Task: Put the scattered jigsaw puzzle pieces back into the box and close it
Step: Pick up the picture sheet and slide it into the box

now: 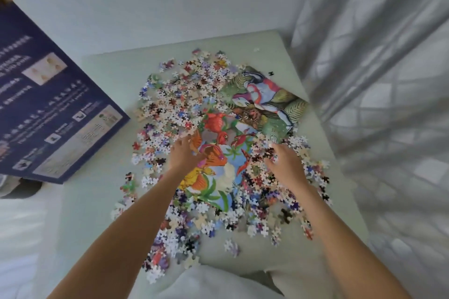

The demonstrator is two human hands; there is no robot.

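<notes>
Loose pieces (170, 104) lie heaped on a pale table (102, 80), spread over and around a colourful poster (264, 102) at its middle. The left hand (184, 153) rests on the heap at the poster's left edge, fingers spread and reaching into the pieces. The right hand (284, 162) lies on the pieces at the poster's right side, fingers loosely bent; whether it holds any cannot be told. A blue box (51, 107) sits tilted, well left of the poster.

Puzzle pieces (170, 109) scattered on table; box (48, 104) left.
</notes>
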